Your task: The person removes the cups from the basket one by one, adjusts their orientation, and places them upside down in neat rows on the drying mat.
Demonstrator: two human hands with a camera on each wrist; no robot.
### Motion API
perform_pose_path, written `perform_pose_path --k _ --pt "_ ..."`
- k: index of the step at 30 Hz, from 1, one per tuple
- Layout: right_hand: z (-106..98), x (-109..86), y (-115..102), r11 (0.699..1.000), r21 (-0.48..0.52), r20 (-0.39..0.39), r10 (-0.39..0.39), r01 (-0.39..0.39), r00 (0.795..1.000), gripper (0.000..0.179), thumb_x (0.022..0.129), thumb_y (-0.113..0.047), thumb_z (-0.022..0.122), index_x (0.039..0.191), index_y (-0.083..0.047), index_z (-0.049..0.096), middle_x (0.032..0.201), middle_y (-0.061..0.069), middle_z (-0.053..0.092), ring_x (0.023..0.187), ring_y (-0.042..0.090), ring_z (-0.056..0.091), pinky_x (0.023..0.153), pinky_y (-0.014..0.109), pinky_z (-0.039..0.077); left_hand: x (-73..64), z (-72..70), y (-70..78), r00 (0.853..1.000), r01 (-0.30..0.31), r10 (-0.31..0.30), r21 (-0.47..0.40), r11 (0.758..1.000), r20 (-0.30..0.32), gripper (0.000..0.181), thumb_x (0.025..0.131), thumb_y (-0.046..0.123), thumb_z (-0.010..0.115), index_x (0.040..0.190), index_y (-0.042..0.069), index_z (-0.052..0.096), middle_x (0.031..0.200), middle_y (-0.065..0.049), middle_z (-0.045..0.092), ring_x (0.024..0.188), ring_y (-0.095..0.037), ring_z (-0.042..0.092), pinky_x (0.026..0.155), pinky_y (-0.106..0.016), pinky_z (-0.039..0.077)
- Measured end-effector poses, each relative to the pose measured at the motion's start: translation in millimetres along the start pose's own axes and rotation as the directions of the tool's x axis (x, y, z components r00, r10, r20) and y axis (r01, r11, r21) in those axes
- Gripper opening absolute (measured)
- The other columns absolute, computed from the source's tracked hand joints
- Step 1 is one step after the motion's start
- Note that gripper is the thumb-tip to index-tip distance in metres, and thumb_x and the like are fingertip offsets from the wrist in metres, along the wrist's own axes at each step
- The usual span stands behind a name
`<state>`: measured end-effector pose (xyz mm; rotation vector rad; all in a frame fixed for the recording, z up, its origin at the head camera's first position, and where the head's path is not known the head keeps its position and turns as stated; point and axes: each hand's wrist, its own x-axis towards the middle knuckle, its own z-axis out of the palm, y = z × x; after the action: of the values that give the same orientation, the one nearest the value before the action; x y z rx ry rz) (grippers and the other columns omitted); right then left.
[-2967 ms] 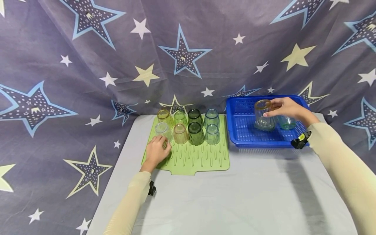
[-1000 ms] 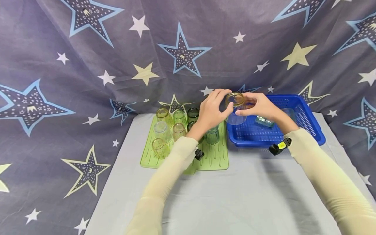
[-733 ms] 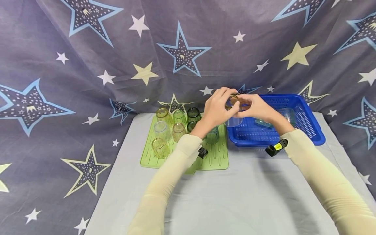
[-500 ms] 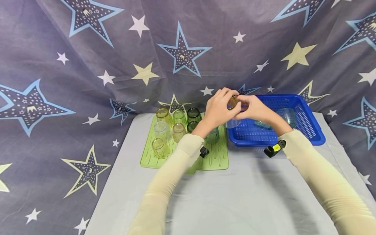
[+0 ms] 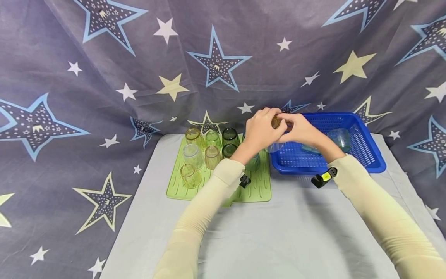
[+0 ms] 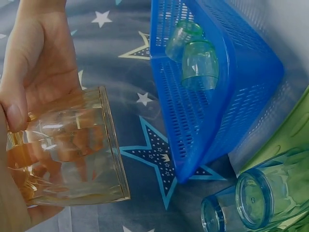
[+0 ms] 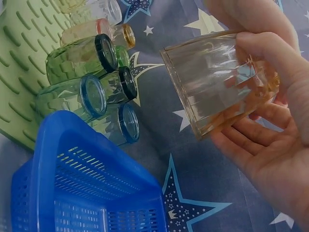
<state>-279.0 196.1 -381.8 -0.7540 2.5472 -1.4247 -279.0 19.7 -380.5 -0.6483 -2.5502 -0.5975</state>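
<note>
Both hands hold one amber-tinted drinking glass (image 5: pixel 275 147) above the left end of the blue basket. The glass is upside down, with its thick base up and its rim down. My left hand (image 5: pixel 261 130) grips the base end from the left, and my right hand (image 5: pixel 301 130) grips it from the right, thumbs close together. In the left wrist view the ribbed glass (image 6: pixel 72 150) shows its open rim pointing away from the fingers. The right wrist view shows the same glass (image 7: pixel 207 82) with fingers wrapped around its base. In the head view the hands hide much of it.
On the left, a green drying mat (image 5: pixel 258 190) bears several upturned glasses, including a yellow glass (image 5: pixel 190 176) at front left and a clear glass (image 5: pixel 193 156). The blue basket (image 5: pixel 296 170) holds a clear glass (image 5: pixel 340 139) and a greenish glass (image 5: pixel 311 148). A star-patterned curtain (image 5: pixel 265 69) hangs behind.
Three seconds ago the left hand was at the mat's left and the right hand held the glass over the basket. The left hand has joined it; a yellow glass now shows at the mat's front left.
</note>
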Motion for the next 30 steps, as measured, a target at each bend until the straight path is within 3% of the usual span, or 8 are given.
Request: perform_pose_path --k 9,14,18,22,30 --pt "2 0.2 1 1.000 0.011 -0.011 -0.005 0.006 1.000 0.051 0.084 -0.006 0.078 0.134 -0.005 0.064 0.129 0.016 0.067 0.100 -0.001 0.063 0.085 0.018 0.055 -0.5 -0.2 -0.4 0.998 -0.029 0.028 -0.012 1.000 -0.056 0.030 0.093 0.033 0.059 0.112 0.016 0.076 0.108 -0.001 0.077 0.091 -0.018 0.073 0.073 -0.034 0.060" --pt "2 -0.4 1 1.000 0.017 0.006 -0.026 0.026 1.000 0.051 0.087 -0.008 0.077 0.135 -0.004 0.062 0.132 0.017 0.065 0.104 -0.002 0.063 0.094 0.031 0.058 0.0 -1.0 -2.7 0.997 -0.048 0.046 -0.025 0.999 -0.060 0.032 0.092 0.029 0.058 0.112 0.013 0.077 0.111 -0.004 0.077 0.095 -0.020 0.074 0.077 -0.035 0.061" --pt "4 0.2 0 0.998 0.059 0.012 -0.013 0.012 1.000 0.046 0.087 -0.008 0.077 0.131 -0.006 0.063 0.134 0.014 0.064 0.117 0.009 0.064 0.104 0.044 0.053 0.6 -3.2 -3.7 0.997 -0.051 0.049 -0.037 0.998 -0.060 0.032 0.093 0.027 0.057 0.112 0.011 0.077 0.113 -0.005 0.077 0.098 -0.021 0.074 0.079 -0.036 0.061" --pt "4 1.5 -2 0.995 0.097 0.018 0.002 -0.004 1.000 0.044 0.087 -0.008 0.077 0.129 -0.007 0.062 0.136 0.011 0.063 0.129 0.024 0.060 0.111 0.046 0.048 1.2 -6.4 -4.0 0.996 -0.057 0.054 -0.045 0.997 -0.064 0.032 0.094 0.027 0.056 0.112 0.011 0.077 0.113 -0.005 0.077 0.097 -0.022 0.074 0.078 -0.036 0.061" --pt "-1 3.0 -5 0.997 0.072 0.026 -0.012 0.010 1.000 0.057 0.088 -0.008 0.077 0.141 -0.007 0.057 0.140 0.013 0.061 0.134 0.030 0.057 0.112 0.049 0.046 1.7 -11.6 -6.6 0.993 -0.072 0.068 -0.035 0.997 -0.093 0.030 0.095 0.028 0.057 0.112 0.012 0.077 0.115 -0.005 0.076 0.098 -0.021 0.073 0.079 -0.035 0.061"
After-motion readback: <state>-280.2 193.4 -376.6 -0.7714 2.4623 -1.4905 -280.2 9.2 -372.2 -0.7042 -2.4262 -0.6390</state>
